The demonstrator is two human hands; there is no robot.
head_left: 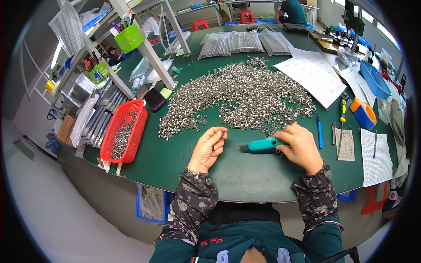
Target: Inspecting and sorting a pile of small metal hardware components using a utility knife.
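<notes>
Head view: left hand (pixel 208 150) pinches one small metal ring (pixel 223 132) between thumb and fingertips, near edge of a pile of metal rings (pixel 245 90), too many to count; right hand (pixel 301 148) closed round one teal tool (pixel 264 145), dark end pointing left. Red lettering (pixel 212 241) on the person's shirt; print on white sheets (pixel 313 79) too small to read. One red basket (pixel 139 129) left, three clear bags (pixel 245 43) behind.

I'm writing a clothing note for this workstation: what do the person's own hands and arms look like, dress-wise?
The left hand and right hand are gloveless. Dark, loose sleeve covers with pinkish flowers cover the forearms, below a dark green shirt.
</notes>
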